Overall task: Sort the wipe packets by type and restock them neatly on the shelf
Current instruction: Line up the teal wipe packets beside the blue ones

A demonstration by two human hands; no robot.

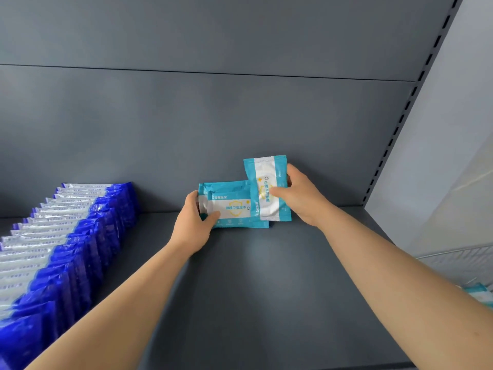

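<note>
shelf: we see a dark grey shelf (pixel 266 289) with a grey back panel (pixel 213 116); both our arms reach toward the far middle.
dark blue row: blue-and-silver wipe packets (pixel 66 236) stand on edge in one long row at left, running near to far, well apart from the teal ones.
teal stack: a few teal-and-white packets (pixel 232 206) stand on their long edge against the back panel, far middle, faces toward us.
left hand: our left hand (pixel 193 222) holds the left end of the teal stack, thumb on the front face, other fingers curled behind the end.
right hand: our right hand (pixel 298 198) pinches a single teal packet (pixel 268 188), thumb across its front, fingers wrapped round its right edge.
single packet pose: upright on its short end, turned a quarter from the stack, overlapping the stack's right end; we cannot tell if it touches the shelf.
supply: more teal packets (pixel 480 293) show at the near right edge beside a wire basket (pixel 458 260), partly cut off.
step: we judge we are adding one teal packet to the start of the teal group; blue row looks done.
next move: likely needs us to rotate the single packet to match the stack, slide it flush in front, and steady the stack with the left hand so nothing tips.
</note>
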